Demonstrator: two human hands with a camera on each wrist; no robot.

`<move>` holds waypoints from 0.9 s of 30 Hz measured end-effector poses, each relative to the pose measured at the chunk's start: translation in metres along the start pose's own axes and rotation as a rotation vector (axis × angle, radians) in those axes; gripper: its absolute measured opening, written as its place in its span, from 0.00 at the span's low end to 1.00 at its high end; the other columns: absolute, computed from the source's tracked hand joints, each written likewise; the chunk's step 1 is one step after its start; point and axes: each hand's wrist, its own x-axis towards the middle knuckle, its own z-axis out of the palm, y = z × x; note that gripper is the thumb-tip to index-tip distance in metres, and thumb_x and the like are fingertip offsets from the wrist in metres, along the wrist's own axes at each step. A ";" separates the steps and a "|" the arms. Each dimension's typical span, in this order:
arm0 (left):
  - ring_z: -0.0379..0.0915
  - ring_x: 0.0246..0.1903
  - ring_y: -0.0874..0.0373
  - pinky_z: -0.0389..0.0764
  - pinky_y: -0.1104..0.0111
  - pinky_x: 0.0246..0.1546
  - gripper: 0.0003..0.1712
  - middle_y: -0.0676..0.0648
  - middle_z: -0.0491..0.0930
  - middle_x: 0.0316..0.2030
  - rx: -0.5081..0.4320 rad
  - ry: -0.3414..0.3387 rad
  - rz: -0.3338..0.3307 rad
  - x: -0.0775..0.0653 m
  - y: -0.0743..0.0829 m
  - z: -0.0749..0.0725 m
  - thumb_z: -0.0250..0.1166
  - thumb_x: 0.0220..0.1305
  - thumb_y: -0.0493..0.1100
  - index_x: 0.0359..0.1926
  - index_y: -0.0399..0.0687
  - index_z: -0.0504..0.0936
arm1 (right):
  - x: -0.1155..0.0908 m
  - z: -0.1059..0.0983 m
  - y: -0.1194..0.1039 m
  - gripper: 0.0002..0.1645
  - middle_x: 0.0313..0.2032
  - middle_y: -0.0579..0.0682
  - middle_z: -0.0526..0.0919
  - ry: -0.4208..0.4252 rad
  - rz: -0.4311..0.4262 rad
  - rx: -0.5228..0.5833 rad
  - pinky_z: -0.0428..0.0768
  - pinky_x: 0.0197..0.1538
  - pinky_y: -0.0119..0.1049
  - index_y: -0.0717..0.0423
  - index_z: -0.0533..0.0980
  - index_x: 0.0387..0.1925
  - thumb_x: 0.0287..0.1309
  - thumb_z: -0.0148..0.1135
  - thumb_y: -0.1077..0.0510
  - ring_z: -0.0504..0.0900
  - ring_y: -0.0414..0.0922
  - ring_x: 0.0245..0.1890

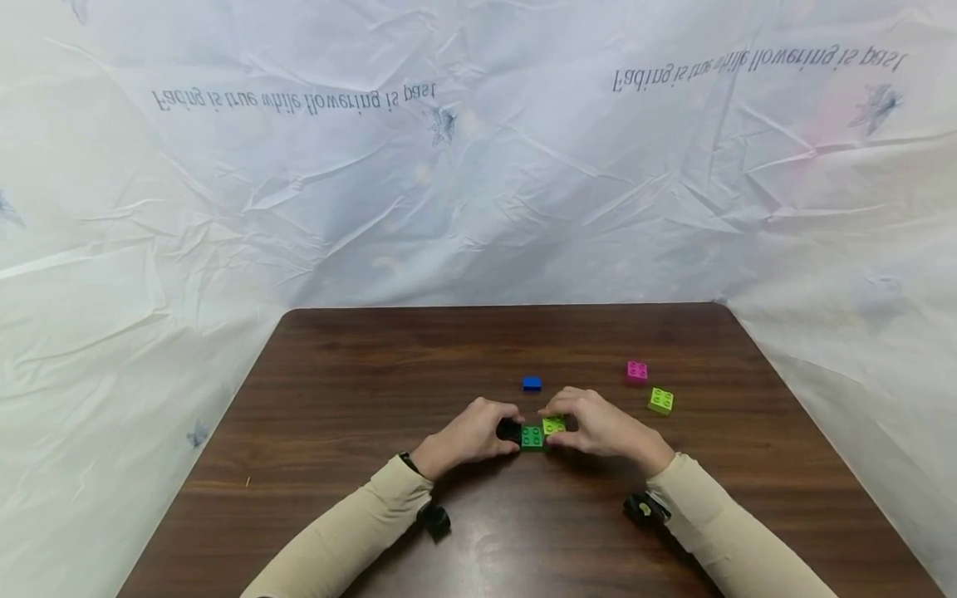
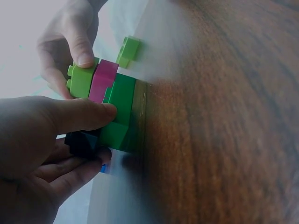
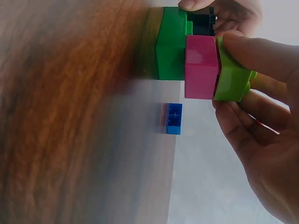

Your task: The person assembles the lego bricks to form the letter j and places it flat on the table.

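A green toy building brick [image 1: 532, 438] sits on the table, with a black brick [image 2: 83, 143] on its left part and a pink brick [image 3: 201, 66] on its right part. My left hand [image 1: 471, 433] grips the black brick between thumb and fingers, its thumb tip touching the green brick's edge. A lime brick [image 3: 232, 77] is on the pink one, pinched by my right hand [image 1: 600, 423]. In the right wrist view a thin dark gap shows between lime and pink. From the head view the pink brick of this stack is hidden.
Behind the hands lies a small blue brick [image 1: 532, 384], its hollow side showing in the right wrist view. Another pink brick [image 1: 636, 371] and another lime brick [image 1: 661, 400] lie to the right on the brown table [image 1: 359, 365]. Printed white sheeting [image 1: 463, 208] surrounds the table.
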 end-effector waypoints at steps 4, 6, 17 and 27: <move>0.80 0.42 0.64 0.78 0.75 0.40 0.16 0.52 0.86 0.45 -0.003 0.005 0.000 0.001 0.001 -0.001 0.74 0.55 0.46 0.46 0.52 0.83 | 0.001 0.000 0.000 0.19 0.41 0.43 0.82 0.002 0.029 0.020 0.81 0.44 0.37 0.57 0.83 0.48 0.56 0.71 0.53 0.80 0.39 0.42; 0.80 0.43 0.64 0.78 0.75 0.41 0.16 0.52 0.85 0.45 -0.002 0.002 0.001 0.001 0.000 -0.001 0.74 0.55 0.46 0.46 0.51 0.83 | 0.001 0.000 0.000 0.19 0.40 0.42 0.82 -0.001 0.044 0.033 0.81 0.43 0.36 0.57 0.83 0.47 0.55 0.71 0.53 0.79 0.38 0.41; 0.80 0.42 0.62 0.78 0.75 0.40 0.17 0.51 0.85 0.45 -0.005 -0.003 0.002 0.000 0.001 0.001 0.74 0.55 0.46 0.46 0.51 0.83 | 0.003 0.000 -0.003 0.18 0.38 0.42 0.82 -0.027 0.088 0.057 0.81 0.41 0.35 0.58 0.84 0.45 0.54 0.73 0.53 0.79 0.38 0.39; 0.80 0.42 0.62 0.78 0.74 0.40 0.17 0.51 0.86 0.44 0.003 0.005 -0.002 -0.001 0.003 -0.001 0.74 0.55 0.46 0.46 0.51 0.84 | 0.003 -0.001 -0.006 0.19 0.38 0.42 0.82 -0.039 0.105 0.044 0.80 0.41 0.35 0.57 0.83 0.46 0.55 0.72 0.52 0.78 0.37 0.38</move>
